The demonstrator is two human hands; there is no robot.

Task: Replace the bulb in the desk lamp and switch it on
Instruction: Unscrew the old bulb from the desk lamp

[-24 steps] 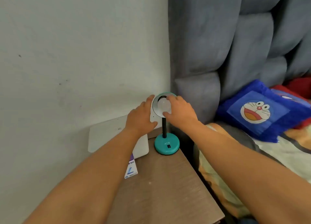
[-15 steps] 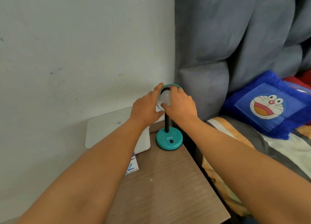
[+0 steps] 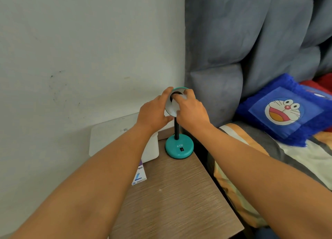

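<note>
A small teal desk lamp stands at the back of a wooden bedside table, with a round base (image 3: 179, 148) carrying a black switch and a thin black stem (image 3: 176, 131). Its round shade (image 3: 169, 109), white inside, faces me. My left hand (image 3: 153, 113) grips the shade's left rim. My right hand (image 3: 191, 112) is closed around a white bulb (image 3: 177, 105) at the shade's mouth; a dark socket (image 3: 175, 95) shows just behind it. My fingers hide most of the bulb.
A white flat box (image 3: 109, 133) leans on the wall behind my left arm, with a small bulb carton (image 3: 139, 176) lying below it. The table (image 3: 176, 199) ends at the right against a bed with a blue cartoon cushion (image 3: 283, 111) and grey padded headboard (image 3: 251, 41).
My right hand has closed more over the bulb and drawn it slightly out of the shade, so the dark socket now shows. My left hand stays on the rim. The view shifted slightly.
</note>
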